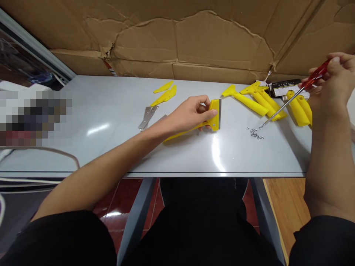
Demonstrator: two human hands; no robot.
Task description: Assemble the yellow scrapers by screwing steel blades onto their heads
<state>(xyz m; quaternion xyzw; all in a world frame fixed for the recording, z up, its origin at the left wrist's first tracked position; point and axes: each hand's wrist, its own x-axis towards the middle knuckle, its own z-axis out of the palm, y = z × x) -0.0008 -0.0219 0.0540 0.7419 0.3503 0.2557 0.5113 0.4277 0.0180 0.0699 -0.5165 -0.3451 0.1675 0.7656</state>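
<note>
My left hand (198, 111) grips a yellow scraper (214, 115) by its head, thumb on top. A metal blade runs along the scraper's right edge, a screw shows near its lower corner, and its handle passes under my wrist. My right hand (337, 75) is closed around the red handle of a screwdriver (288, 99). The shaft slants down to the left, and its tip is at a small pile of screws (255, 133) on the table. Whether a screw clings to the tip I cannot tell.
Several yellow scraper handles (251, 103) lie at the right, near a black and white box (284, 88). Left of centre are yellow cover pieces (165, 94) and metal blades (148, 116). Cardboard (194, 44) stands along the back of the white table (116, 99).
</note>
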